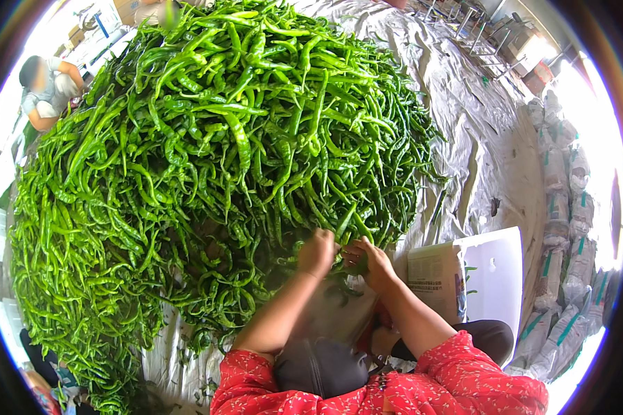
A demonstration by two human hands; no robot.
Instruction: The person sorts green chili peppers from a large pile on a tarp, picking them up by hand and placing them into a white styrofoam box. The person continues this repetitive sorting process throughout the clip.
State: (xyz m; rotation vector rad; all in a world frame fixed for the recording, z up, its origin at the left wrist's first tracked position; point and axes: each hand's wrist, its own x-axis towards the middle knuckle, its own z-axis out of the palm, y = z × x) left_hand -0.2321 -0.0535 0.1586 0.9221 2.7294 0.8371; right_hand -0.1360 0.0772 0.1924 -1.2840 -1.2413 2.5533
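Note:
A large heap of long green chili peppers (228, 129) rises before me. At its near edge my left hand (317, 253) is closed, its fingertips at the lower end of a green pepper (346, 220) that points up and away. Close on its right, my right hand (367, 260) has its fingers curled around green peppers, one of which (362, 228) sticks up above the fingers. The fingertips of both hands nearly meet. What lies inside the palms is partly hidden.
A white box (493, 290) lined with newspaper (436, 280) stands at my right, a few peppers inside. Pale sheeting (462, 135) covers the floor. Wrapped bundles (555, 207) line the far right. A person (49, 91) crouches at the upper left; another is partly visible lower left.

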